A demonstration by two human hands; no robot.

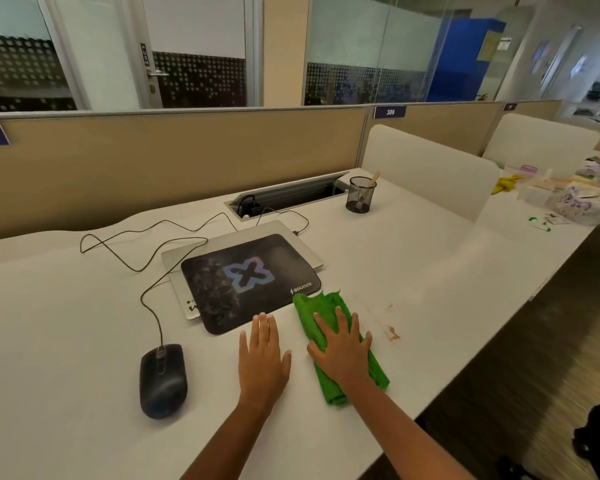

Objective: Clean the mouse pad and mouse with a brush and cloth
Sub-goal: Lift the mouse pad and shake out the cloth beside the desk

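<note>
A black mouse pad (250, 282) with a blue X logo lies on top of a closed silver laptop (236, 237) on the white desk (84, 323). A dark wired mouse (163, 381) sits on the desk to the front left of the pad. My left hand (264, 358) lies flat on the desk just in front of the pad, fingers straight. My right hand (343, 351) presses flat on a crumpled green cloth (321, 306) to the right of the pad. A wooden handle (373, 178), perhaps the brush, stands in a black mesh cup (361, 195) at the back.
The mouse cable (146, 258) loops across the desk to an open cable tray (288, 195). A small brown stain (392, 334) marks the desk right of the cloth. White dividers (430, 168) and clutter (568, 199) stand far right; the desk edge runs diagonally at right.
</note>
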